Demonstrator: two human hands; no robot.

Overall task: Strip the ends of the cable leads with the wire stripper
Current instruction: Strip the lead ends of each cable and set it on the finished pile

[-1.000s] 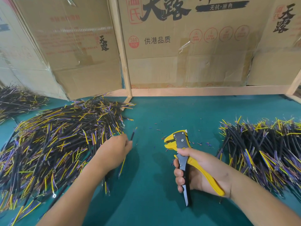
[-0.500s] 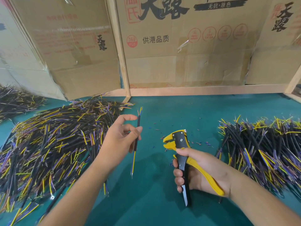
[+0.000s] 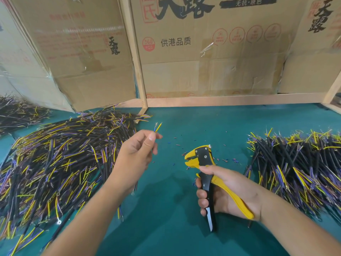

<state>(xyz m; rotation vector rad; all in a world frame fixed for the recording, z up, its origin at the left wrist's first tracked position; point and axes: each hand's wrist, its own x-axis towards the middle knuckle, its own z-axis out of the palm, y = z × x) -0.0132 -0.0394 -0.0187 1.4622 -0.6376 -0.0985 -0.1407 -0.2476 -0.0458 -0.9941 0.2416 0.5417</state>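
My left hand (image 3: 137, 152) pinches one black cable between thumb and fingers, raised above the table. The cable's blue and yellow leads (image 3: 158, 127) stick up past my fingertips; the rest of the cable is hidden behind my hand. My right hand (image 3: 228, 191) grips the handles of a yellow and black wire stripper (image 3: 203, 159), its jaws pointing up and to the left, a short way right of the leads and apart from them. A big heap of black cables with yellow and purple leads (image 3: 55, 159) lies to the left.
A second heap of cables (image 3: 299, 163) lies at the right, and a third (image 3: 16, 111) at the far left. Small bits of stripped insulation (image 3: 227, 160) dot the green table (image 3: 175, 228). Cardboard boxes (image 3: 212, 52) on a wooden frame close off the back.
My left hand picked a cable from the left heap, lifted it and slid its grip up, so only the lead tips show. The stripper hand has barely moved.
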